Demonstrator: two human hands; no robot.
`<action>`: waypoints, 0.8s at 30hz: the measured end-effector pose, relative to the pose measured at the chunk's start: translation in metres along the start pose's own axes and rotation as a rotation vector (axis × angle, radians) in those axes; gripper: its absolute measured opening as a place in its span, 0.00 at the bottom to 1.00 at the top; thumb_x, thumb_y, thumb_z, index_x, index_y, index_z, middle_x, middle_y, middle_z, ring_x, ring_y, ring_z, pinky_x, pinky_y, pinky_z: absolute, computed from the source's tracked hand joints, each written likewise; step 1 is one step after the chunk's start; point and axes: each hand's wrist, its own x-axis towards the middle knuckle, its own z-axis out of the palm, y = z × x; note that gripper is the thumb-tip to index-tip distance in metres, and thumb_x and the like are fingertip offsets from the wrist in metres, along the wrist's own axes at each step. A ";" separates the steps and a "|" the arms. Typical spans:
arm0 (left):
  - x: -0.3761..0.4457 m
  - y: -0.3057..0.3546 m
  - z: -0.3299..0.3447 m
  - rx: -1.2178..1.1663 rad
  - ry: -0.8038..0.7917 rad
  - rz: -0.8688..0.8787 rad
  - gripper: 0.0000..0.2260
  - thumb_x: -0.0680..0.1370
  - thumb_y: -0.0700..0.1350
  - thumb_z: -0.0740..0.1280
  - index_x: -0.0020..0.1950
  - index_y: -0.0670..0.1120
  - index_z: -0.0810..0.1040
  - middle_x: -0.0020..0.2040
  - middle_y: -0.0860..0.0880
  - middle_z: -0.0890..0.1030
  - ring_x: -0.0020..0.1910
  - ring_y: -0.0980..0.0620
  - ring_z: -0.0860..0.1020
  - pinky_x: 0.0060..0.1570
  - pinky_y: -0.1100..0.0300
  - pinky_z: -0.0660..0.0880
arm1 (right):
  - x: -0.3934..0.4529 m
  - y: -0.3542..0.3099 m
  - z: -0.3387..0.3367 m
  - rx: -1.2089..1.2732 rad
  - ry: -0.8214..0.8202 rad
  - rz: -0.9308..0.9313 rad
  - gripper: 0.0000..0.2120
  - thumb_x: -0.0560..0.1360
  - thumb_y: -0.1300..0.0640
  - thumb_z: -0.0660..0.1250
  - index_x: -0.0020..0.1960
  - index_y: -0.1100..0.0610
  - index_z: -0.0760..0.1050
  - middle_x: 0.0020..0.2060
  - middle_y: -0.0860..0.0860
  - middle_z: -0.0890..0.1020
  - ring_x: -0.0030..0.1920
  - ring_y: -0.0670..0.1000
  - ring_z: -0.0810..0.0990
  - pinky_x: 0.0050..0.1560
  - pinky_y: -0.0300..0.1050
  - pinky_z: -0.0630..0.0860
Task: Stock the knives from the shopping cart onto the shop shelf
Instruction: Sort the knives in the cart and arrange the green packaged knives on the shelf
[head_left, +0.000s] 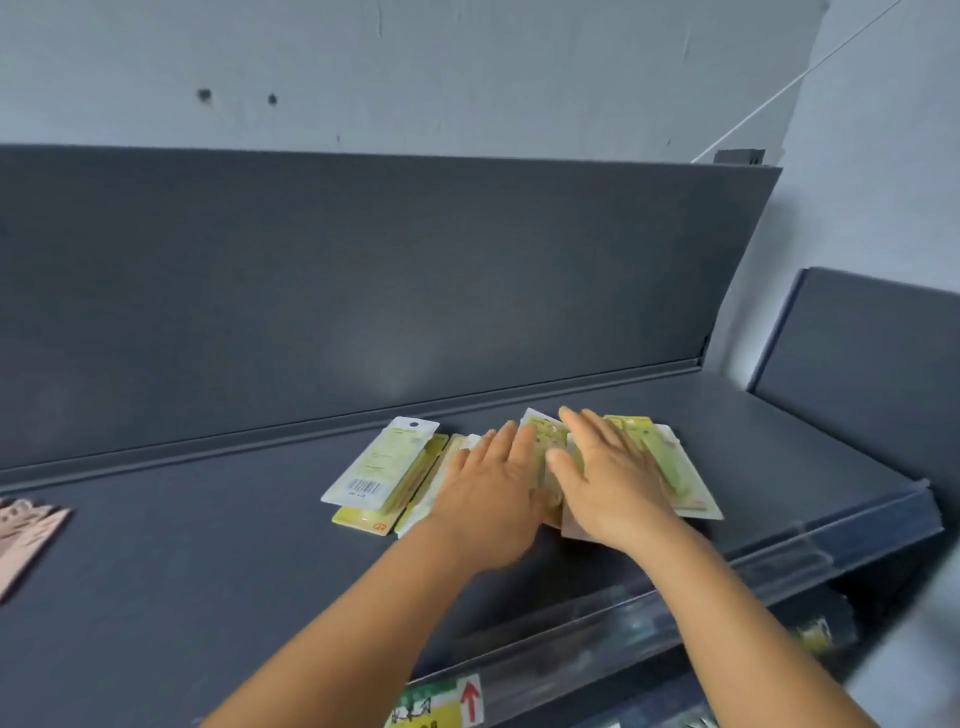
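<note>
A dark grey shop shelf (208, 545) fills most of the view, its upright back panel (363, 286) rising along the far side against a pale wall (467, 67). A clear price strip (675, 597) runs along the shelf's near right edge, with a label bearing a red arrow (470, 696) low in the middle.

The knife packs (384, 473), flat yellow-green carded packages, lie in an overlapping row on the shelf, right of centre and near the back panel. The leftmost pack lies with its barcode side up.

2 bare forearms reach in from the near edge. The left hand (493, 483) lies flat on the middle packs with fingers straight and slightly spread. The right hand (613, 478) presses flat on the packs just to the right, fingers extended and close together. Both hands are blurred.

A pinkish flat package (26, 535) sits at the far left edge, well apart from the knives.
</note>
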 end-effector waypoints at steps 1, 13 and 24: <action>-0.006 -0.015 -0.004 0.013 -0.005 -0.037 0.29 0.82 0.52 0.53 0.78 0.47 0.44 0.79 0.49 0.47 0.77 0.49 0.46 0.74 0.52 0.47 | -0.002 -0.017 0.004 0.016 -0.009 -0.064 0.25 0.82 0.46 0.51 0.77 0.48 0.51 0.77 0.47 0.54 0.77 0.48 0.50 0.75 0.47 0.51; -0.051 -0.129 -0.020 -0.041 -0.108 -0.273 0.23 0.81 0.50 0.55 0.75 0.47 0.55 0.73 0.49 0.62 0.71 0.46 0.63 0.65 0.52 0.65 | -0.012 -0.115 0.078 -0.216 -0.312 -0.167 0.32 0.79 0.38 0.51 0.77 0.50 0.50 0.77 0.49 0.50 0.77 0.55 0.43 0.75 0.54 0.46; -0.054 -0.143 -0.031 -0.292 0.175 -0.347 0.29 0.79 0.38 0.54 0.75 0.60 0.53 0.53 0.47 0.72 0.46 0.45 0.75 0.46 0.55 0.73 | 0.023 -0.092 0.069 -0.221 -0.305 -0.187 0.21 0.81 0.53 0.51 0.72 0.43 0.58 0.75 0.42 0.57 0.77 0.53 0.45 0.74 0.50 0.47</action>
